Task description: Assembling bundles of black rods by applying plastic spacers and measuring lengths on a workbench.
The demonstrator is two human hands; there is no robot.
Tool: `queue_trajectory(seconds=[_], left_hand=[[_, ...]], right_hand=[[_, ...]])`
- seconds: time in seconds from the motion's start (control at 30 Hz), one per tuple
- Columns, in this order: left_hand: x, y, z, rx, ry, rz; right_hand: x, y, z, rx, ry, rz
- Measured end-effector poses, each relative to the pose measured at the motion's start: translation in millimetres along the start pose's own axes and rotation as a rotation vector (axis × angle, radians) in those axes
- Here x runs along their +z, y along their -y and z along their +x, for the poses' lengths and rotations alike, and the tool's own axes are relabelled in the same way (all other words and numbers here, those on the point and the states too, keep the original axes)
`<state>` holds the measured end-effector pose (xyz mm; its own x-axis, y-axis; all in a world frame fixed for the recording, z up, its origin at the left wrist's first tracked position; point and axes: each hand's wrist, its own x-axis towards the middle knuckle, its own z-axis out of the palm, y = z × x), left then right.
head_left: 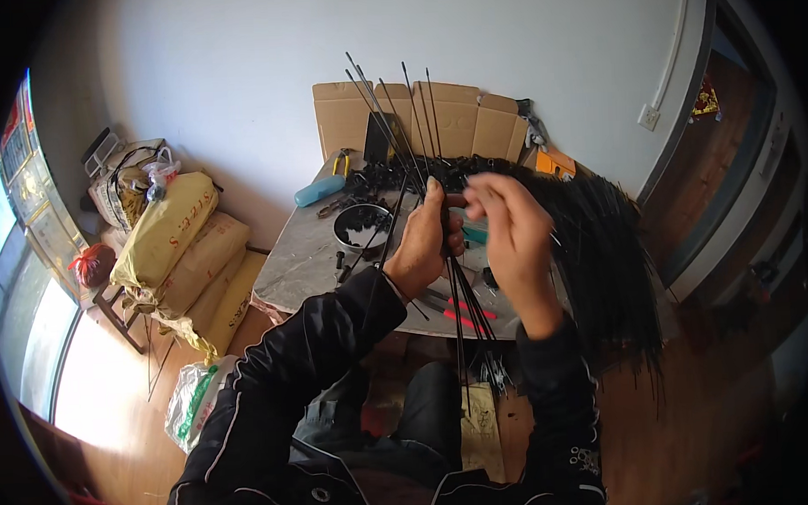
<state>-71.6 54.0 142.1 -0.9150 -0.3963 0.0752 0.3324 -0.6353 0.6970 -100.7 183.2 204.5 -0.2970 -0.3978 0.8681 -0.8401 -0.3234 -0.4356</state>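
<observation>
Upright in front of me, a bundle of thin black rods is gripped in my left hand, its fingers wrapped round the middle and the thumb pointing up. Several rods fan out above the fist, with small thicker tips; the lower ends hang past the table edge. Just right of the bundle is my right hand, fingers bent toward it and apart, fingertips slightly blurred. I see nothing held in it. Behind the hands a black bowl with small black pieces stands on the grey table.
Many long black rods hang over the table's right side. Red-handled pliers, a blue bottle and yellow-handled pliers lie on the table. Cardboard stands behind. Stuffed sacks are stacked at left.
</observation>
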Motion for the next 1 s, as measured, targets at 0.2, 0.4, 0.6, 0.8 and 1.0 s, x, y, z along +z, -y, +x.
queue_trajectory(seconds=[0.2,0.4,0.6,0.8,1.0], left_hand=[[-11.9,-20.6,4.6,-0.048,-0.034,-0.007],[5.4,-17.9,1.9,-0.055,0.125,0.010],[24.1,-2.7,-17.9,-0.064,0.319,0.026],[7.8,-30.2,-49.2,-0.102,0.566,0.047],[-82.9,12.4,-129.7,-0.081,-0.119,0.200]], right_hand=[[-12.1,79.2,-78.2,-0.423,0.234,0.020],[-63.2,28.8,-132.2,0.140,-0.060,0.379],[-15.5,-11.5,-126.6,0.393,0.176,-0.202],[4.7,3.5,-110.9,0.918,0.134,0.661],[14.8,1.0,-63.7,0.744,0.083,0.450]])
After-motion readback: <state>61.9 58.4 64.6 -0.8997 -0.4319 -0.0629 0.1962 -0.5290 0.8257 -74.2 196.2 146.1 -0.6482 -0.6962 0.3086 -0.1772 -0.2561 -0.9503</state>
